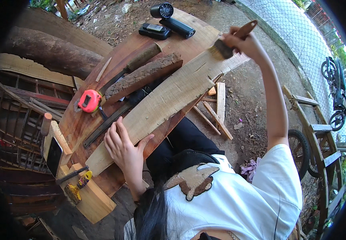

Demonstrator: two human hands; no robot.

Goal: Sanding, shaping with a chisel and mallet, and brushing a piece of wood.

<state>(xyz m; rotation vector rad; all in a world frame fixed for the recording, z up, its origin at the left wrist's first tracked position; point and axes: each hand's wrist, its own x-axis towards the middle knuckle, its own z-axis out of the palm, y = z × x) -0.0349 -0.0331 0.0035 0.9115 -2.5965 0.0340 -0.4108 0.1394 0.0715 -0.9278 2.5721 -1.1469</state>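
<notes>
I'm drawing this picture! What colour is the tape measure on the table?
The tape measure is mostly pinkish red, seen best in the head view.

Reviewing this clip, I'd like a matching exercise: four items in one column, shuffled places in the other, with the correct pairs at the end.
Things
1. Flat brush with a brown wooden handle
2. Red-pink tape measure
3. Black round-headed fan
4. Long pale wooden board

Places
A. Under the spread left hand
B. Toward the far end of the reddish-brown wooden table, beside a small black case
C. Gripped in the raised right hand
D. On the table, left of the rough bark-covered wood piece

Pairs: 1-C, 2-D, 3-B, 4-A
</notes>
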